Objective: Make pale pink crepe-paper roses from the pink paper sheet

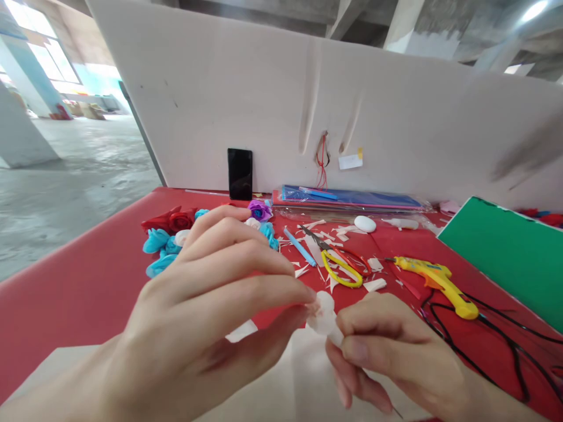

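Small white paper flower [323, 316], crumpled, pinched between fingertips of both hands above red table.

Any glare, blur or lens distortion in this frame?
Head view: windows at upper left are blown out; the board leans and bows from the wide lens, with a blurred smear at its right; left hand, right hand and the paper they pinch look slightly soft.

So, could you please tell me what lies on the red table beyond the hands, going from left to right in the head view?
Blue paper flowers → black phone → blue stick → scissors → yellow glue gun → green sheet.
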Motion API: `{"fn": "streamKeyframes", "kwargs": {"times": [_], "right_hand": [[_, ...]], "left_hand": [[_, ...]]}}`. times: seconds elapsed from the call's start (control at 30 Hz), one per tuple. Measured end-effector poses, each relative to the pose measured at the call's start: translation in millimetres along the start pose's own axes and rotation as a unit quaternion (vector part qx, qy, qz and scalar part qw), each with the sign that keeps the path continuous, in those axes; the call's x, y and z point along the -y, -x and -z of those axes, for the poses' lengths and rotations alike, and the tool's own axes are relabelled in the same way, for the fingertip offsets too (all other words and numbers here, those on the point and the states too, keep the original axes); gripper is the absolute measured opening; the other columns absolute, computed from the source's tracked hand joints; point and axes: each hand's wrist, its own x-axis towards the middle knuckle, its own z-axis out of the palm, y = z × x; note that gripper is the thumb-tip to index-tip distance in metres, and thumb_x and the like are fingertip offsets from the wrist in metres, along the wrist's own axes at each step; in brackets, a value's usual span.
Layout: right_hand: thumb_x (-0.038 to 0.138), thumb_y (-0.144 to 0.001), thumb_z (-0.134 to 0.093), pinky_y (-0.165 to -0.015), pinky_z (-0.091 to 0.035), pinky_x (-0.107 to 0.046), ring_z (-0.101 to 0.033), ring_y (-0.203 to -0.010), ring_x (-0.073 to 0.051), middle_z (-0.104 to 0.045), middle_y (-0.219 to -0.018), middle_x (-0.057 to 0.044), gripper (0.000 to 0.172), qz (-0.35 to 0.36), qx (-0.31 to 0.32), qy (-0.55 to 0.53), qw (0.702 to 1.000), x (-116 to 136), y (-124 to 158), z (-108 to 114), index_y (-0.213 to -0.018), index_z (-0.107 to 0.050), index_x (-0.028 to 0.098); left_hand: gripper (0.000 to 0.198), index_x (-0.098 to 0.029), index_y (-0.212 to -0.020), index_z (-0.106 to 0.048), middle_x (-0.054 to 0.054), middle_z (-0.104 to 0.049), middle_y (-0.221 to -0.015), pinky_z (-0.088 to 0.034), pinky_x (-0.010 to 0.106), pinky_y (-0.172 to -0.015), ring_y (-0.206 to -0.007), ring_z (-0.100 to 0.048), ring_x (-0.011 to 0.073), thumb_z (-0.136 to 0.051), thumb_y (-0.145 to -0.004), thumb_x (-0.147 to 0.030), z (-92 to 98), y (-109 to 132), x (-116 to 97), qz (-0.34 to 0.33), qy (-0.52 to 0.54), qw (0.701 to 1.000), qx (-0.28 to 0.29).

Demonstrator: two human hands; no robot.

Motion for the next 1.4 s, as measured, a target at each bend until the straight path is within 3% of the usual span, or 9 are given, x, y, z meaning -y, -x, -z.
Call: {"fn": "streamKeyframes", "kwargs": {"times": [0.2, 0.33, 0.77, 0.93, 1.07, 1.17, 1.27, 1.4], "right_hand": [[0.029, -0.092, -0.07, -0.042, -0.034, -0.014, -0.039, -0.044, -0.003, -0.048, -0.055, 0.006, 0.025, -0.026, 0.048, -0.163, 0.985, -5.0, -2.9, -0.3, -0.075, -0.066, 0.011], [0.027, -0.089, -0.073, -0.038, -0.031, -0.012, -0.038, -0.044, -0.002, -0.052, -0.062, 0.004, 0.024, -0.047, 0.054, -0.212, 0.975, -5.7, -2.2, -1.3, -0.073, -0.066, 0.01], [0.02, -0.087, -0.067, -0.036, -0.029, -0.011, -0.033, -0.037, 0.0, -0.053, -0.06, 0.003, 0.02, -0.071, 0.089, -0.296, 0.948, -13.5, -2.5, 2.6, -0.071, -0.066, 0.009], [0.022, -0.084, -0.069, -0.035, -0.029, -0.01, -0.032, -0.035, 0.002, -0.054, -0.058, 0.004, 0.021, -0.094, 0.074, -0.312, 0.943, -14.5, -0.4, 1.8, -0.069, -0.063, 0.009], [0.022, -0.082, -0.07, -0.034, -0.027, -0.012, -0.032, -0.035, 0.001, -0.054, -0.057, 0.004, 0.022, -0.11, 0.083, -0.297, 0.945, -13.9, -3.8, 4.2, -0.067, -0.061, 0.011], [0.021, -0.087, -0.061, -0.033, -0.025, -0.012, -0.03, -0.034, 0.0, -0.049, -0.053, 0.005, 0.027, -0.069, 0.117, -0.306, 0.942, -17.0, -6.2, 5.3, -0.062, -0.057, 0.012], [0.019, -0.088, -0.057, -0.032, -0.029, -0.013, -0.03, -0.032, 0.0, -0.045, -0.05, 0.006, 0.033, -0.04, 0.165, -0.317, 0.933, -21.9, -6.6, 4.6, -0.057, -0.049, 0.015], [0.02, -0.088, -0.057, -0.03, -0.026, -0.013, -0.025, -0.031, 0.001, -0.047, -0.052, 0.005, 0.033, -0.038, 0.169, -0.315, 0.933, -24.1, -7.1, 4.0, -0.057, -0.047, 0.015]], "left_hand": [[0.017, -0.027, -0.084, -0.068, -0.011, -0.07, -0.073, -0.051, 0.038, -0.083, -0.072, -0.06, 0.0134, -0.068, -0.089, -0.011, -2.9, -4.9, -4.8, 0.017, -0.001, 1.0, -0.01], [0.017, -0.027, -0.083, -0.067, -0.01, -0.069, -0.072, -0.051, 0.037, -0.08, -0.072, -0.06, 0.013, -0.067, -0.091, -0.012, -1.1, -4.5, -5.9, 0.017, 0.016, 1.0, 0.006], [0.018, -0.025, -0.082, -0.063, -0.009, -0.066, -0.071, -0.051, 0.038, -0.08, -0.065, -0.06, 0.0117, -0.062, -0.094, -0.012, -4.4, -5.7, -8.4, 0.027, 0.021, 0.999, 0.015], [0.02, -0.026, -0.082, -0.063, -0.01, -0.067, -0.07, -0.051, 0.038, -0.081, -0.064, -0.061, 0.012, -0.058, -0.095, -0.012, -3.3, -7.7, -10.8, 0.023, 0.024, 0.999, 0.021], [0.018, -0.026, -0.085, -0.061, -0.009, -0.069, -0.074, -0.053, 0.039, -0.081, -0.068, -0.063, 0.0137, -0.061, -0.09, -0.009, 0.5, -6.7, -6.5, 0.027, 0.032, 0.999, 0.027], [0.016, -0.025, -0.086, -0.061, -0.008, -0.069, -0.074, -0.054, 0.037, -0.077, -0.069, -0.063, 0.0137, -0.065, -0.088, -0.01, 3.2, -5.9, -4.1, 0.015, 0.025, 0.999, 0.023], [0.014, -0.027, -0.088, -0.061, -0.008, -0.068, -0.075, -0.054, 0.038, -0.085, -0.07, -0.063, 0.0147, -0.067, -0.089, -0.014, 4.0, -5.5, -4.0, -0.008, 0.016, 0.999, 0.036], [0.022, -0.028, -0.09, -0.061, -0.006, -0.067, -0.076, -0.054, 0.038, -0.088, -0.077, -0.064, 0.0163, -0.063, -0.086, -0.006, 3.7, -4.2, -4.5, 0.002, 0.031, 0.997, 0.071]]}}
